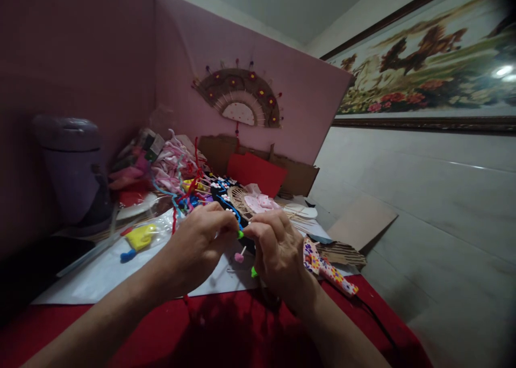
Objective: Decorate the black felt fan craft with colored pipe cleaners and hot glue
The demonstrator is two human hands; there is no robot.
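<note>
Between both hands a small piece of bright green clay (241,234) shows at the fingertips. My left hand (203,236) is closed in a pinch at its left side. Pressed to its other side are the bent fingers of my right hand (278,244). Just behind lies a craft fan (242,200) with a dark band, blue trim, white flowers and thin sticks, partly hidden by the hands. Below the fingertips a stick ends in a pink ball (239,258). Another green ball (253,272) sits by my right palm.
A yellow clay lump (141,237) in plastic and a lilac container (74,169) stand left. Right are a floral-patterned tool (332,274) with a cord and cardboard (363,223). Red paper (258,172) leans behind. A finished-looking fan (239,96) hangs on the pink panel.
</note>
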